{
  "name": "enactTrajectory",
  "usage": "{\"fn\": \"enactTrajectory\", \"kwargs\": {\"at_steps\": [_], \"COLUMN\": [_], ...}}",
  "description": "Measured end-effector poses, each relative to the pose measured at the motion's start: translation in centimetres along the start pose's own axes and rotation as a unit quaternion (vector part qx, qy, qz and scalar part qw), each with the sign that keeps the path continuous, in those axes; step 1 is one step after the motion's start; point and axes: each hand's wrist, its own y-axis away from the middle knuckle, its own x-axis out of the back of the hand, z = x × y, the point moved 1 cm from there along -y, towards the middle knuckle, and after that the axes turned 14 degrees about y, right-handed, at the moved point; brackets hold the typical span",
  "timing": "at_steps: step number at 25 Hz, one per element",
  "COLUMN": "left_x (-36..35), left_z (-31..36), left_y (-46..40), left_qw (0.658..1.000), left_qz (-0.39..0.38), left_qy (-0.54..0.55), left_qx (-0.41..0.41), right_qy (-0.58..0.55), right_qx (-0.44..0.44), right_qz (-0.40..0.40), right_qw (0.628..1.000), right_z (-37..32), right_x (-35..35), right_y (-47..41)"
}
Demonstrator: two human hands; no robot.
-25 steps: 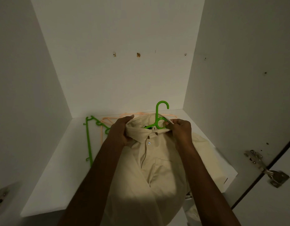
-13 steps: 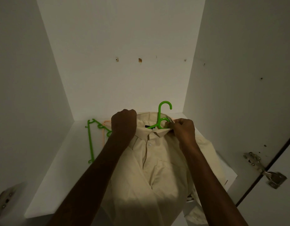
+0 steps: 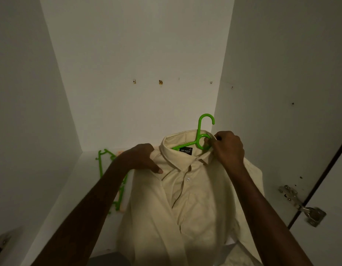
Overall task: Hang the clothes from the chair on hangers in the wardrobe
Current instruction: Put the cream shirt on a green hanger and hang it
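A cream button-up shirt (image 3: 193, 204) lies with its front up on the white wardrobe shelf (image 3: 66, 198). A green plastic hanger (image 3: 202, 131) sits inside the collar, its hook sticking up above it. A black label shows inside the neck. My left hand (image 3: 141, 158) grips the shirt's left shoulder beside the collar. My right hand (image 3: 226, 146) pinches the right side of the collar at the hanger's neck loop. Most of the hanger's arms are hidden under the cloth.
Spare green hangers (image 3: 101, 164) and a pale orange one lie on the shelf to the left, partly behind my left arm. White wardrobe walls close in left, back and right. A metal door hinge (image 3: 304, 208) is at the lower right.
The collar has opened up, showing the black label. My left hand slid down from the collar onto the left shoulder. My right hand stays at the hanger's neck.
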Motion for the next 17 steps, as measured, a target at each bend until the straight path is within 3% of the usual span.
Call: {"fn": "enactTrajectory", "kwargs": {"at_steps": [4,8,10,12,14,17], "left_x": [2.1,5.3,6.8,8.4,9.3,9.8], "left_z": [-0.9,0.1,-0.9,-1.6,-1.4,1.3], "left_y": [0.2,3.6,5.0,5.5,5.1,4.7], "left_qw": [0.986,0.961,0.967,0.974,0.977,0.937], "left_qz": [0.121,0.059,0.013,0.035,0.105,0.332], "left_qy": [0.088,0.24,0.23,0.202,0.165,0.057], "left_qx": [-0.076,-0.127,-0.111,-0.094,-0.088,-0.093], "right_qy": [0.031,-0.201,-0.226,-0.239,-0.245,-0.22], "right_qx": [0.069,0.057,0.068,0.098,0.126,0.126], "right_qz": [-0.032,-0.096,-0.118,-0.136,-0.125,-0.02], "right_qw": [0.997,0.973,0.965,0.956,0.953,0.967], "right_z": [-0.1,-0.1,0.3,0.4,-0.8,-3.3], "right_x": [2.9,5.5,6.6,8.0,9.6,12.0], "right_y": [-1.2,-2.6,-3.3,-4.0,-4.5,-5.8]}}
